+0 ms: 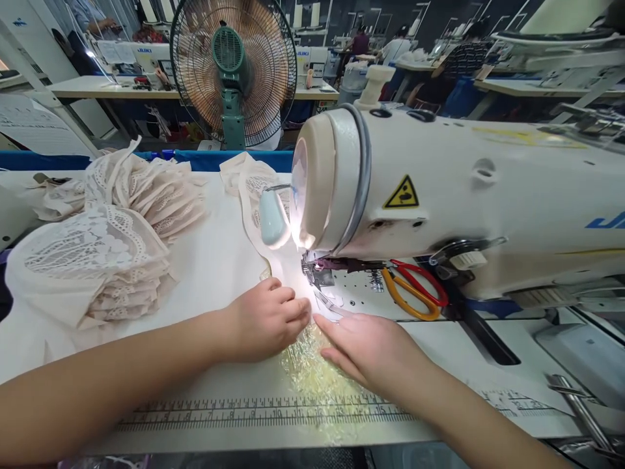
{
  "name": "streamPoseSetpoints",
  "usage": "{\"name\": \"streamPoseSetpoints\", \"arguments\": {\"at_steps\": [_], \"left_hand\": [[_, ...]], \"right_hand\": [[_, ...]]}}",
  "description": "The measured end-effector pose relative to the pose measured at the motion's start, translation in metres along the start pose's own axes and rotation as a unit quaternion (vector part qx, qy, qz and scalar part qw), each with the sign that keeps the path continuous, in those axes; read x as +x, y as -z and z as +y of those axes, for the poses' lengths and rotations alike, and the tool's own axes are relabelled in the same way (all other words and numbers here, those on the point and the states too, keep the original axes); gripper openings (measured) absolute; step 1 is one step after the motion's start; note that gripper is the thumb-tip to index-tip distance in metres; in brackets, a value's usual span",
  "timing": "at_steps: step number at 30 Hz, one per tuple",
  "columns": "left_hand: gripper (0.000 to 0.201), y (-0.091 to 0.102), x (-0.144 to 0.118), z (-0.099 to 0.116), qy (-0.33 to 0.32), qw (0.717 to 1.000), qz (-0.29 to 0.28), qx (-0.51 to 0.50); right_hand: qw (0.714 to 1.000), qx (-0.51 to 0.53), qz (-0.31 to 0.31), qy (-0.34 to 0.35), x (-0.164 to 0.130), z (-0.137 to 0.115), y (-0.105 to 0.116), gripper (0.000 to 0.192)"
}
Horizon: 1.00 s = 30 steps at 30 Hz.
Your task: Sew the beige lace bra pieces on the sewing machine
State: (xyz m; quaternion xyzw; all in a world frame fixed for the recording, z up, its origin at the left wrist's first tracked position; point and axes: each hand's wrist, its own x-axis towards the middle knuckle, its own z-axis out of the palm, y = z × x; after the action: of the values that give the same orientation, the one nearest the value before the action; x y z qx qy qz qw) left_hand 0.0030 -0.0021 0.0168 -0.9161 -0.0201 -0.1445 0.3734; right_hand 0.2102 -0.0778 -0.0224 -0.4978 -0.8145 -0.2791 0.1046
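The left grip is resting curled, its hold hidden, the right grip lying loosely open, both over yellowish sheer material that could be puckering at the presser foot just ahead if guided unevenly.

1. The sewing machine is sitting on the table's right side.
2. A cloth pile is lying on the left.
3. Scissors are resting under the machine.
4. A fan is standing behind the table.
5. Some strips, maybe, are lying between the hands and the ruler in front.
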Motion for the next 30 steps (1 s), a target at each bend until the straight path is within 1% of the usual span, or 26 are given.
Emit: {"name": "streamPoseSetpoints", "arguments": {"at_steps": [10,13,18,21,23,27,29,30], "left_hand": [[0.03,-0.007,0.0,-0.021,-0.005,0.999,0.032,0.029],[0.03,-0.008,0.001,-0.027,-0.005,0.999,0.021,0.033],[0.029,-0.01,0.003,-0.038,0.0,0.999,0.004,0.038],[0.027,-0.012,0.004,-0.044,0.01,0.999,0.011,0.044],[0.026,-0.012,0.004,-0.047,0.017,0.999,0.012,0.049],[0.026,-0.014,0.006,-0.053,0.029,0.998,0.003,0.053],[0.026,-0.014,0.008,-0.055,0.043,0.998,-0.01,0.05],[0.025,-0.014,0.008,-0.056,0.053,0.997,-0.014,0.046]], "right_hand": [[0.988,-0.056,-0.127,-0.071,0.023,-0.006,0.018,0.052],[0.979,-0.064,-0.172,-0.09,0.03,-0.01,0.025,0.056],[0.971,-0.06,-0.2,-0.119,0.041,-0.016,0.033,0.059],[0.969,-0.057,-0.198,-0.137,0.044,-0.02,0.032,0.06],[0.971,-0.068,-0.187,-0.133,0.045,-0.023,0.03,0.059],[0.971,-0.074,-0.191,-0.126,0.039,-0.03,0.023,0.055],[0.976,-0.064,-0.168,-0.123,0.032,-0.034,0.015,0.053],[0.98,-0.062,-0.146,-0.118,0.028,-0.036,0.01,0.051]]}}
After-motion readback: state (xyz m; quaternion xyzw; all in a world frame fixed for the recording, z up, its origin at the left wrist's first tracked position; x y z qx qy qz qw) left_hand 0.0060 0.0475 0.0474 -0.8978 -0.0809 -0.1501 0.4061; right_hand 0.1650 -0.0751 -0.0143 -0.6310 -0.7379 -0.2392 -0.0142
